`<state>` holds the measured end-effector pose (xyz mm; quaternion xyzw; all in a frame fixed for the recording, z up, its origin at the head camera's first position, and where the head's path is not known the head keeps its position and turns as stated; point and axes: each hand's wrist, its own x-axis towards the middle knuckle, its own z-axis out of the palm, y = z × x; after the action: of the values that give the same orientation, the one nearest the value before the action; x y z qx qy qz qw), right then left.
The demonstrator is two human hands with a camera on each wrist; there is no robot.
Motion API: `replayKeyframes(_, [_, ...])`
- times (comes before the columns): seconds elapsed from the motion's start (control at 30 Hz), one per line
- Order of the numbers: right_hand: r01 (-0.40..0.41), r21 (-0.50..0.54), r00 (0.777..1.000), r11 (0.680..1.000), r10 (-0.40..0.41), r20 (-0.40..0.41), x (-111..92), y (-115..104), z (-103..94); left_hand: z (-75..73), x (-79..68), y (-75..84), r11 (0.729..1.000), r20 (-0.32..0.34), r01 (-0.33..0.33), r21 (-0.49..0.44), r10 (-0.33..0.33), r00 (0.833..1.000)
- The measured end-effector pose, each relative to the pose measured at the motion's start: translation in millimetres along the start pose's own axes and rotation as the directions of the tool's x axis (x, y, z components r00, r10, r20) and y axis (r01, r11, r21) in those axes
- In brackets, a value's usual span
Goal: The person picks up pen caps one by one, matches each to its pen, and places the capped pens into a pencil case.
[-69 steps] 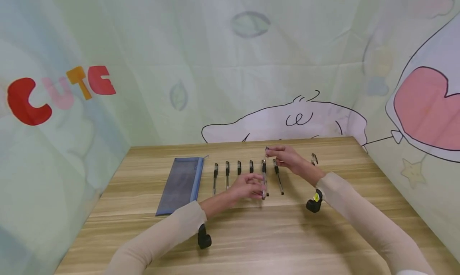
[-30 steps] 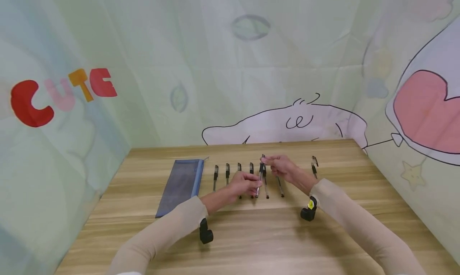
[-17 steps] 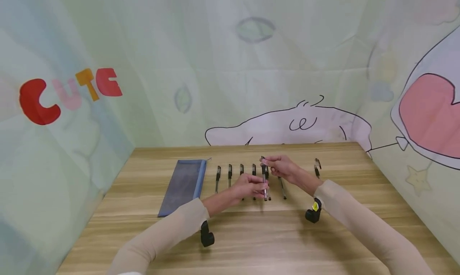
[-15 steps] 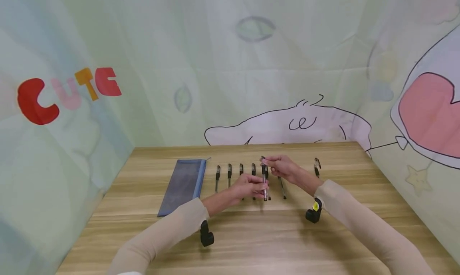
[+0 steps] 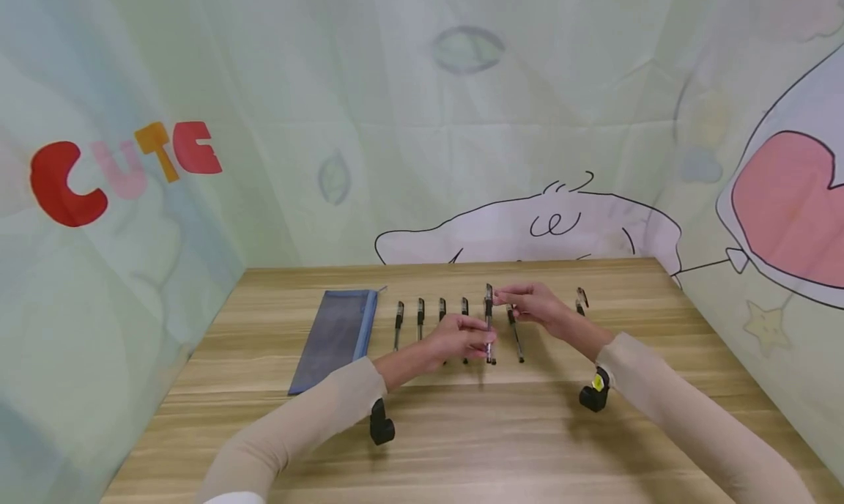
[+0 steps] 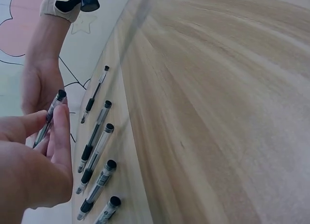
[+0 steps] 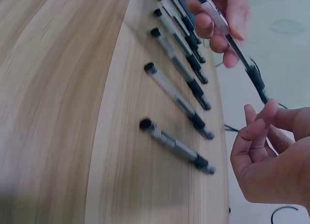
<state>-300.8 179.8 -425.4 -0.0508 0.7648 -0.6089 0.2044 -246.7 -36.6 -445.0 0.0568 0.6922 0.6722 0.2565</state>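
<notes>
Nearest, pale sleeves reach over the wooden table, a small black camera on each wrist. Beyond them the left hand pinches a pen by its lower barrel, raised above the table. The right hand has drawn slightly aside from the pen's top end in the last half second (whether a fingertip still brushes it, I cannot tell), so the left hand probably carries the pen alone, the work at that end perhaps finished. Farther off lie other pens, a blue mesh pouch to their left, then the printed backdrop.
</notes>
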Motion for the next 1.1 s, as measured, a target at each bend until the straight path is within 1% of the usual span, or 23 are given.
replayKeyframes(0.1, [0.020, -0.019, 1.000, 1.000, -0.020, 0.002, -5, 3, -10.1, 0.5, 1.4, 1.1, 1.000, -0.002, 0.003, 0.011, -0.003, 1.000])
replayKeyframes(0.23, [0.011, -0.030, 0.999, 1.000, -0.012, -0.032, -14, 8, -25.6, 3.8, 6.5, 2.9, 1.000, -0.007, 0.008, 0.023, -0.008, 1.000])
replayKeyframes(0.43, [-0.007, -0.019, 0.997, 1.000, 0.005, -0.075, -25, 15, -43.8, 8.3, 13.9, 3.1, 1.000, -0.042, -0.009, -0.012, 0.009, 0.999])
replayKeyframes(0.67, [-0.031, -0.022, 0.993, 0.999, 0.029, -0.113, -37, 27, -64.4, 16.8, 21.1, 3.9, 0.999, -0.020, -0.007, -0.050, 0.006, 1.000])
replayKeyframes(0.8, [-0.044, -0.039, 0.991, 0.998, 0.039, -0.131, -42, 31, -73.3, 24.9, 26.5, 6.0, 0.999, -0.039, -0.009, -0.036, 0.008, 0.999])
replayKeyframes(0.9, [-0.048, -0.047, 0.989, 0.998, 0.041, -0.141, -46, 33, -77.6, 32.7, 33.5, 6.6, 1.000, -0.065, -0.016, -0.026, 0.014, 0.998])
replayKeyframes(1.03, [-0.051, -0.028, 0.988, 0.998, 0.046, -0.146, -51, 36, -81.1, 43.9, 43.5, 7.4, 1.000, -0.100, -0.006, -0.015, 0.004, 0.995])
replayKeyframes(1.1, [-0.054, -0.015, 0.988, 0.998, 0.051, -0.148, -52, 37, -82.2, 48.9, 47.4, 8.8, 1.000, -0.111, 0.009, 0.012, -0.007, 0.994])
